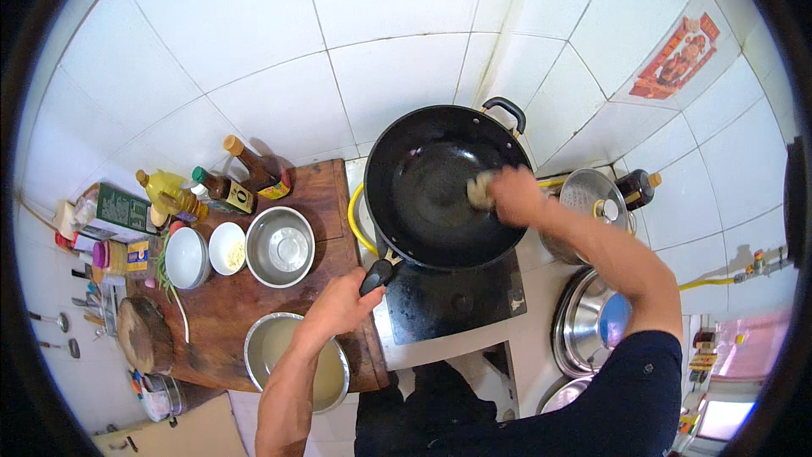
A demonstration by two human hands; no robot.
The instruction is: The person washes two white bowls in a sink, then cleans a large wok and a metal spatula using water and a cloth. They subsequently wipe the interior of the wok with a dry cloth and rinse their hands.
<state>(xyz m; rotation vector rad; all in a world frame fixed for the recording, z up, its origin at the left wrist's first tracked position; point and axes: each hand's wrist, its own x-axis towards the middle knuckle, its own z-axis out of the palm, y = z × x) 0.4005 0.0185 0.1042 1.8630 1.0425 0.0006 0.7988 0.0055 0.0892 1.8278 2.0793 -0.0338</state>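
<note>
A black wok [438, 184] sits tilted on the stove [457, 298]. My left hand [336, 304] grips its black handle [377, 276] at the lower left. Inside the wok's right side, my right hand [517, 195] holds a pale crumpled cloth or pad [480, 190] against the wall; motion blurs the hand and its exact material is unclear. The wok's dark inner surface has a wet-looking shine. A second black loop handle [505, 113] sticks out at the wok's upper right.
On the wooden table [216, 355] at left stand a steel bowl [280, 247], white bowls [186, 258], bottles [257, 168] and a basin of cloudy liquid [330, 374] beneath my left forearm. Glass-lidded cookware [587, 193] and stacked steel basins [580, 324] lie right. Tiled walls rise behind the stove.
</note>
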